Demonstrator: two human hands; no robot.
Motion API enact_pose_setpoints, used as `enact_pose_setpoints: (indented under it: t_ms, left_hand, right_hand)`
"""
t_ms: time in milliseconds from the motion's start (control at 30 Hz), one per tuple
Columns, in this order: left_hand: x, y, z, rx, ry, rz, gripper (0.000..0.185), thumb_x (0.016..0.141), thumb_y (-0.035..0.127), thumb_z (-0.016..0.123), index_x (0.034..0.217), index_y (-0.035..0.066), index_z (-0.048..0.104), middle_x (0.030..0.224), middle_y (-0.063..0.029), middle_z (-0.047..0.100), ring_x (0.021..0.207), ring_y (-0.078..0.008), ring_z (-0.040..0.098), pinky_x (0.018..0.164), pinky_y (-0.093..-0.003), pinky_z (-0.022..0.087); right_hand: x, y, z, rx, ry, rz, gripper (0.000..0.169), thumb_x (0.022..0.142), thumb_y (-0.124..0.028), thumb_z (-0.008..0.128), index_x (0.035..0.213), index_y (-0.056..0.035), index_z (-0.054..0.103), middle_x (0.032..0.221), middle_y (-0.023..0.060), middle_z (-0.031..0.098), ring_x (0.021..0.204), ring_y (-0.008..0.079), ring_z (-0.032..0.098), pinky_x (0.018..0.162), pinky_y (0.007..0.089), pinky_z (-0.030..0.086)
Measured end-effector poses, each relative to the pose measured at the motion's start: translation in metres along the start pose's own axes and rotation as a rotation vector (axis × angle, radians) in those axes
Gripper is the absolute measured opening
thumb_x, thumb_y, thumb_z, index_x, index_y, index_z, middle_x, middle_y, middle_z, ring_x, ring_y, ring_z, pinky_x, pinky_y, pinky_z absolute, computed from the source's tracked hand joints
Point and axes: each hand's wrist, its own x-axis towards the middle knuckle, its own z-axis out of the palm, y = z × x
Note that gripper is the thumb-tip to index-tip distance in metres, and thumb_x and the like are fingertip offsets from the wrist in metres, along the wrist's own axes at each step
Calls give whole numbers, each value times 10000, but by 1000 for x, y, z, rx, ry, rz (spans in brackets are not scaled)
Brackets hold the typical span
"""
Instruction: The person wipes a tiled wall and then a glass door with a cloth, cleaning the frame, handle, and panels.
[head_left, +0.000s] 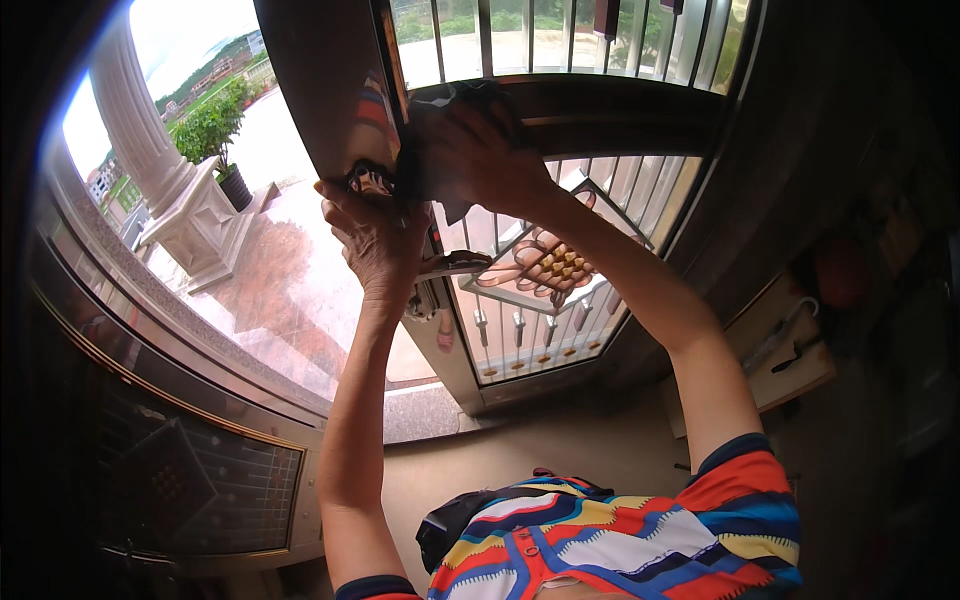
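A metal door with glass panels and bars (622, 112) stands open before me. My right hand (484, 161) presses a dark cloth (461, 97) against the door near its edge; the cloth looks bunched beneath the fingers. My left hand (379, 232) is at the door's edge, its fingers around or against an ornate metal fitting (369, 180); its exact hold is partly hidden. Just below that hand, a lever door handle (457, 262) sticks out to the right. Lower in the door, a diamond-shaped ornament with copper-coloured loops (559, 262) sits among the bars.
On the left, another door panel (202, 480) stands beside the opening. A stone threshold (424, 414) crosses the doorway. Outside are a fluted column (139, 112) and a potted shrub (210, 131). A light-coloured cabinet or board (795, 360) with an object on it is at the right.
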Motion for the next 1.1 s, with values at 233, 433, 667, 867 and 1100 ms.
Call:
enact_pose_setpoints:
  t_ms: [233, 433, 667, 867, 1100]
  left_hand:
    - [-2, 9, -3, -37, -5, -18, 1243, 672, 311, 757, 1346, -35, -230, 1275, -323, 194, 1168, -480, 289, 915, -568, 365]
    - [-2, 9, -1, -58, -18, -58, 1226, 666, 292, 755, 1347, -35, -210, 1245, -342, 206, 1155, -490, 285, 920, -585, 348]
    - [-1, 3, 2, -90, 19, 23, 1122, 732, 302, 694, 1360, -25, -177, 1250, -343, 212, 1138, -512, 295, 894, -617, 330]
    - [-2, -2, 4, -160, 65, 2, 1043, 747, 316, 667, 1397, 27, -96, 1276, -291, 252, 1136, -478, 329, 918, -619, 292]
    - [-3, 3, -2, -18, 45, 47, 1110, 567, 236, 825, 1367, 9, 90, 1306, -212, 211, 1172, -383, 264, 980, -487, 354]
  right_hand:
    - [-155, 126, -35, -122, 20, 569, 830, 663, -339, 729, 1351, -55, 360, 1385, 192, 345, 1339, 388, 214, 1062, 612, 60]
    - [-203, 130, -43, 22, 172, 872, 601, 682, -205, 707, 1195, -7, 466, 1205, 188, 463, 1240, 365, 345, 1075, 541, 125]
    - [-55, 35, -19, -42, 35, 306, 564, 656, -328, 715, 1169, -135, 581, 1307, 117, 453, 1267, 329, 336, 1060, 558, 162]
    - [55, -2, -19, 152, 175, 189, 464, 792, -383, 593, 1178, -127, 578, 1388, 103, 381, 1326, 306, 274, 1058, 525, 173]
    - [107, -24, -19, -47, 265, -91, 380, 738, -320, 624, 1063, -124, 642, 1334, 51, 435, 1305, 259, 308, 1040, 509, 222]
